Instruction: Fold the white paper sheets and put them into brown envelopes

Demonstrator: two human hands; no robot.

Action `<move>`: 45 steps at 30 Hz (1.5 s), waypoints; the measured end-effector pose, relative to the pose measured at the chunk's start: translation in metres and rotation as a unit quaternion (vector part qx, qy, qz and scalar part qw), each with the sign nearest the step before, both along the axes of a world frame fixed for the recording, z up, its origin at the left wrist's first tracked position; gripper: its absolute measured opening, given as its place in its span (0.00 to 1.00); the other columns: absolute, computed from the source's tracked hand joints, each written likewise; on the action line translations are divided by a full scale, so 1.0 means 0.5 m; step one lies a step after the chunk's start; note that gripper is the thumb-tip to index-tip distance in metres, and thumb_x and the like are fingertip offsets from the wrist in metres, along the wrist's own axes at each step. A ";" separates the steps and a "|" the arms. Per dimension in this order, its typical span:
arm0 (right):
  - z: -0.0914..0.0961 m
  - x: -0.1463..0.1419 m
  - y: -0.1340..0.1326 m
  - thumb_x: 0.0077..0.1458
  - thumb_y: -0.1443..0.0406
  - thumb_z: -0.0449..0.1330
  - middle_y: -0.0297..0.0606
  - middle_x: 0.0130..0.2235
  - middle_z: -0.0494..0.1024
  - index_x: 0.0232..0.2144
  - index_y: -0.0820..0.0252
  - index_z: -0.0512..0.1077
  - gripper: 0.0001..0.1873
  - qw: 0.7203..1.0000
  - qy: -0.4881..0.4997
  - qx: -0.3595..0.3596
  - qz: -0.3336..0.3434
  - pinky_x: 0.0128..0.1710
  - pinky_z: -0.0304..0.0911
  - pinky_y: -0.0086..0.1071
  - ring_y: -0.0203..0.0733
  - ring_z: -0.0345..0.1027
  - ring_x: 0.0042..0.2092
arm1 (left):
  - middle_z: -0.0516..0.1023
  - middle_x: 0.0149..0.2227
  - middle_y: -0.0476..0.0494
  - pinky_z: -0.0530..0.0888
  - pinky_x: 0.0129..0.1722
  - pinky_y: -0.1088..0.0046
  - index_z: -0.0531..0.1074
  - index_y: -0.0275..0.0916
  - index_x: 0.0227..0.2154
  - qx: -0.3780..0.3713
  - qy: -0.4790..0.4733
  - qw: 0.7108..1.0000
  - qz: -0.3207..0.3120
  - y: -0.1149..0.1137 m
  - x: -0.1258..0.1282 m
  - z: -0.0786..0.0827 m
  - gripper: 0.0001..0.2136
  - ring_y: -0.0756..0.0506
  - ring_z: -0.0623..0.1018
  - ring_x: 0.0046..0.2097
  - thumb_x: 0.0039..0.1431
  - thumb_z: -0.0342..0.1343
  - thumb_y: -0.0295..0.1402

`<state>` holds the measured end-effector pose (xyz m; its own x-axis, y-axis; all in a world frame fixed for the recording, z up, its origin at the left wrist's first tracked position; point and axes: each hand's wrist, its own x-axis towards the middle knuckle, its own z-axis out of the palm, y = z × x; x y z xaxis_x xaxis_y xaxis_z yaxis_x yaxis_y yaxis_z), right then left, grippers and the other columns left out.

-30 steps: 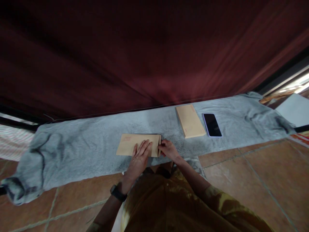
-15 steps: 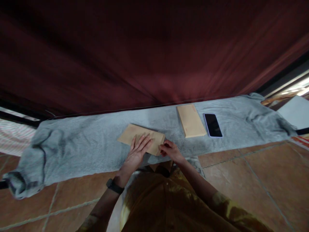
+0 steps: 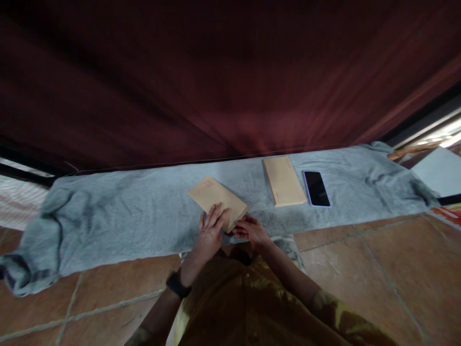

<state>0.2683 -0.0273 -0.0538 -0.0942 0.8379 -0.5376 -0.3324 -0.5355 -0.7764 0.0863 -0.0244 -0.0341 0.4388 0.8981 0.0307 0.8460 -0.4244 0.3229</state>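
Observation:
A brown paper envelope [image 3: 216,193] lies at a slant on the grey cloth in front of me, red print at its upper left corner. My left hand [image 3: 212,230] rests on its lower edge, fingers stretched over the paper and slightly apart. At the envelope's lower right end is my right hand [image 3: 252,229], its fingers closed on the end's edge; the fingertips are partly hidden. To the right lies a second brown envelope or a stack of them [image 3: 284,181], with small red marks, touched by neither hand.
A phone [image 3: 317,188] with a pale purple case lies right of the other envelopes. Crumpled grey cloth [image 3: 118,211] covers the long narrow surface. Behind it hangs a dark red curtain [image 3: 230,96]. Tiled floor [image 3: 345,259] shows below, and a white sheet-like object [image 3: 441,168] is at far right.
The envelope under my hands has turned clockwise, and red print now shows at its upper left. My left hand has shifted down towards its lower edge; the right hand has moved slightly.

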 end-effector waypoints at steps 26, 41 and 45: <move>0.010 0.070 0.038 0.66 0.64 0.54 0.41 0.48 0.76 0.49 0.56 0.71 0.11 0.765 -0.558 0.257 0.193 0.43 0.66 0.30 0.41 0.74 0.45 | 0.76 0.55 0.39 0.70 0.58 0.56 0.73 0.41 0.50 0.058 -0.108 0.971 0.203 -0.054 0.082 -0.040 0.14 0.39 0.74 0.58 0.67 0.48 0.27; -0.007 0.049 0.071 0.53 0.67 0.62 0.39 0.41 0.76 0.35 0.56 0.70 0.05 0.870 -0.449 0.196 0.060 0.38 0.65 0.32 0.43 0.72 0.40 | 0.68 0.66 0.38 0.63 0.67 0.61 0.66 0.33 0.63 0.122 0.030 0.992 0.031 -0.096 0.080 -0.064 0.25 0.42 0.66 0.67 0.63 0.45 0.20; -0.013 0.044 0.089 0.48 0.65 0.63 0.35 0.34 0.75 0.30 0.55 0.68 0.07 0.916 -0.355 0.183 0.026 0.36 0.69 0.34 0.42 0.72 0.36 | 0.65 0.67 0.38 0.61 0.69 0.60 0.65 0.34 0.64 0.122 0.040 0.991 0.032 -0.092 0.075 -0.066 0.24 0.42 0.64 0.68 0.66 0.45 0.24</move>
<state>0.2903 0.0170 -0.0604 0.1267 0.9784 -0.1631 0.3449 -0.1976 -0.9176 0.1237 -0.0703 -0.0672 0.3902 0.8946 0.2179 0.8925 -0.4256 0.1492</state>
